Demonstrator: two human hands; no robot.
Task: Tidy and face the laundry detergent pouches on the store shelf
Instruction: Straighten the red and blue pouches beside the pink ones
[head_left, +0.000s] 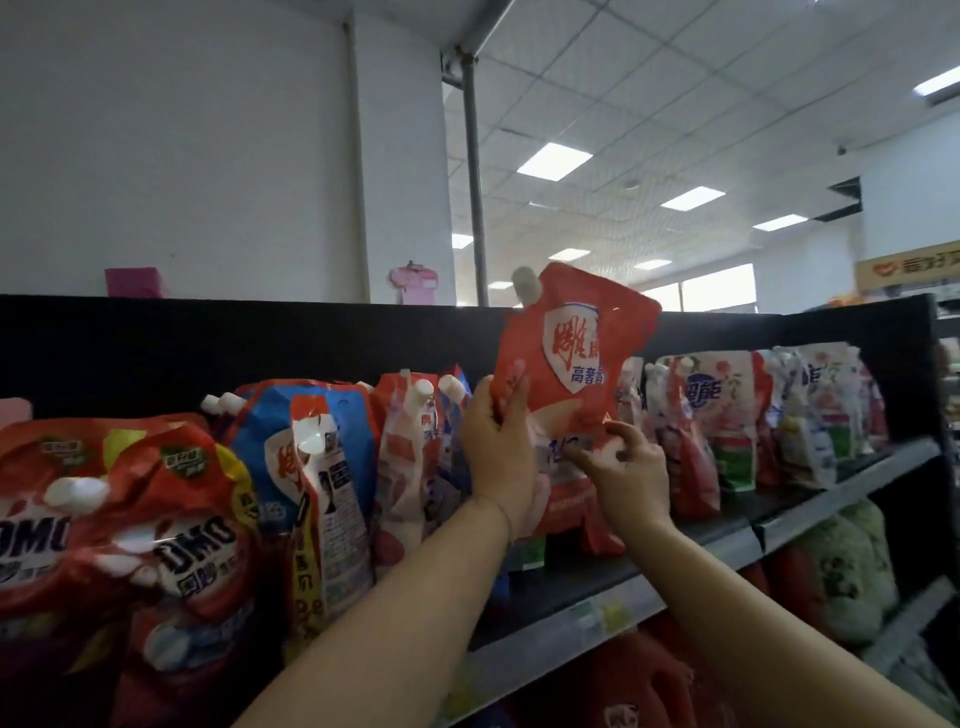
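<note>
A red detergent pouch (574, 358) with a white shield logo and a white spout cap stands upright at the middle of the top shelf (675, 566), its front facing me. My left hand (498, 447) grips its left edge, thumb on the front. My right hand (631, 473) pinches the pouch's lower front with curled fingers. Left of it lean blue and red pouches (306, 457) and crumpled red OMO pouches (130, 525). To the right stands a row of white and red pouches (727, 421).
A black back panel (260, 348) runs behind the pouches. The shelf's front rail carries price tags (602, 618). More red packs (639, 680) and pale green packs (847, 566) fill the shelf below. A grey pole (475, 182) rises behind the unit.
</note>
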